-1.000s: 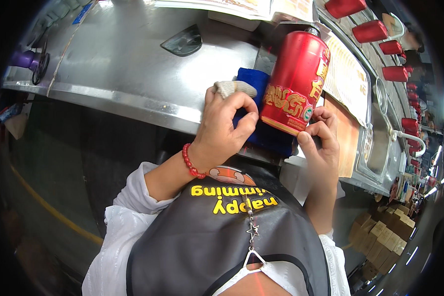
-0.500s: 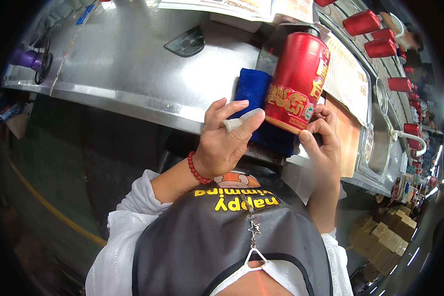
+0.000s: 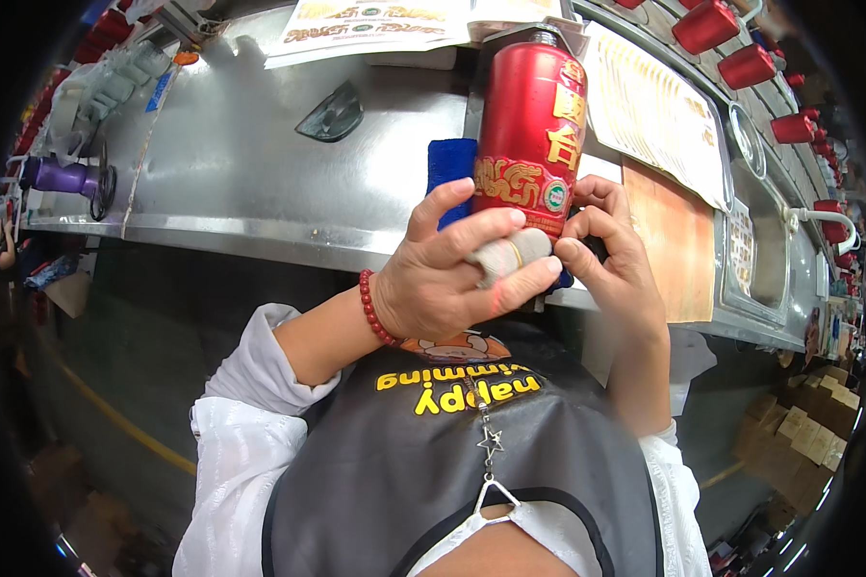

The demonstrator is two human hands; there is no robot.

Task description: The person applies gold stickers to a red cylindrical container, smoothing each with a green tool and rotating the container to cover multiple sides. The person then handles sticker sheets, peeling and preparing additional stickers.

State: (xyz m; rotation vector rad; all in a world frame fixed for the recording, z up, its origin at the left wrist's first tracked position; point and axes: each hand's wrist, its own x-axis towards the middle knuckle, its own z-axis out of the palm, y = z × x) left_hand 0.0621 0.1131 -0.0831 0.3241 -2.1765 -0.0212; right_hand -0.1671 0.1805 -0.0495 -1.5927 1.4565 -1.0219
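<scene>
1. The red bottle [image 3: 532,130] stands upright near the front edge of the steel surface [image 3: 241,173], just in front of the person's chest, on or against a blue pad [image 3: 449,163]; its neck shows at the top with no cap visible on it.
2. A small pale roll [image 3: 502,258] sits low against the bottle's front. Whether anything is fixed to the bottle yet cannot be told, so the work looks under way, not finished.
3. The left hand [image 3: 452,274] curls narrowly around the roll, thumb up by the bottle's side, wrist bent inward, a red bead bracelet [image 3: 373,308] on it.
4. The right hand [image 3: 611,255] pinches close at the roll's end, fingertips together by the bottle's base.
</scene>
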